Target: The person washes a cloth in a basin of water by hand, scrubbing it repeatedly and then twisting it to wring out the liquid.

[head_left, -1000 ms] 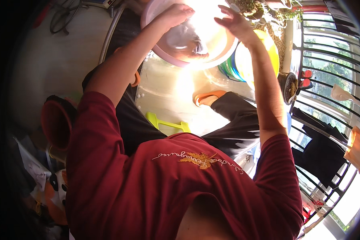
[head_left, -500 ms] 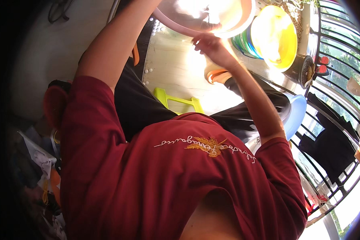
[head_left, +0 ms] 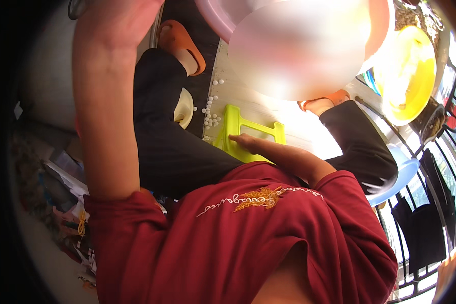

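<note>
My left arm reaches up along the left side, and my left hand (head_left: 124,17) is cut off by the top edge, so its fingers are hidden. Low in front of my body, my right hand (head_left: 247,143) grips the edge of a lime-green plastic stool (head_left: 233,121) standing between my legs. A pink basin (head_left: 215,15) fills the top middle. Over it lies a large blurred pale oval (head_left: 296,50), whose nature I cannot make out.
Small white balls (head_left: 211,119) lie scattered beside a pale dish (head_left: 186,109). Orange slippers (head_left: 180,43) are on both feet. To the right are a yellow basin (head_left: 408,76), a light-blue basin (head_left: 403,175) and a black barred railing with dark cloth (head_left: 423,228).
My right hand has moved from beside the pink basin down to the green stool. My left arm has shifted left. The view has shifted, showing more of the floor and the basin.
</note>
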Tool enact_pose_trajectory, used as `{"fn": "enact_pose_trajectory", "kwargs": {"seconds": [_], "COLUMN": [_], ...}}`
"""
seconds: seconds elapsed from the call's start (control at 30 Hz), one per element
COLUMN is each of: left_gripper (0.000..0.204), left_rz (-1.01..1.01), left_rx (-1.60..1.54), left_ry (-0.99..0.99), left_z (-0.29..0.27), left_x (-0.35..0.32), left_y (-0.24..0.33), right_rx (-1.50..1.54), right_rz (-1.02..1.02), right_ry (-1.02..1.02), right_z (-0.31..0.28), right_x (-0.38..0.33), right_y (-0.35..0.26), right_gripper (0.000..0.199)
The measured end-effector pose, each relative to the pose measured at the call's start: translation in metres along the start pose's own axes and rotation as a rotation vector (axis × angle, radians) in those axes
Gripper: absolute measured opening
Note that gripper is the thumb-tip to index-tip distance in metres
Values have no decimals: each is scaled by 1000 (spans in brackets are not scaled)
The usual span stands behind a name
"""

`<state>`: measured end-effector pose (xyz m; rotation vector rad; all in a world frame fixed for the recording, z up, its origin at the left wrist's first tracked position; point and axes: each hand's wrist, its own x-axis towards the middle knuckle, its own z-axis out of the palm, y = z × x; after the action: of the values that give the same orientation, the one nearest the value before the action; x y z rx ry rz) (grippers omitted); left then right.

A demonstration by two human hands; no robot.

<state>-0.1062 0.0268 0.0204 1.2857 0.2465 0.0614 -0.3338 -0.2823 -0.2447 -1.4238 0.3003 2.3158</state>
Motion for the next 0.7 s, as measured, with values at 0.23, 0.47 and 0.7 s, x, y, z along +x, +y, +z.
{"fn": "enact_pose_trajectory", "kwargs": {"seconds": [0.23, 0.47, 0.7], "left_gripper": [19, 18, 18], "left_rz": [-138, -111, -83], "left_rx": [-13, -14, 59], "left_ry": [-22, 27, -30], "left_z": [-22, -31, -38], "left_x": [52, 114, 151], "left_y": [-15, -19, -9], "right_rx": [280, 204, -55], "right_rz": [13, 12, -91], "right_ry": [-71, -25, 27], "right_z": [1, -10, -7], "right_x": [51, -20, -10], "right_y": [-2, -94, -148], "right_gripper": [43, 54, 54]}}
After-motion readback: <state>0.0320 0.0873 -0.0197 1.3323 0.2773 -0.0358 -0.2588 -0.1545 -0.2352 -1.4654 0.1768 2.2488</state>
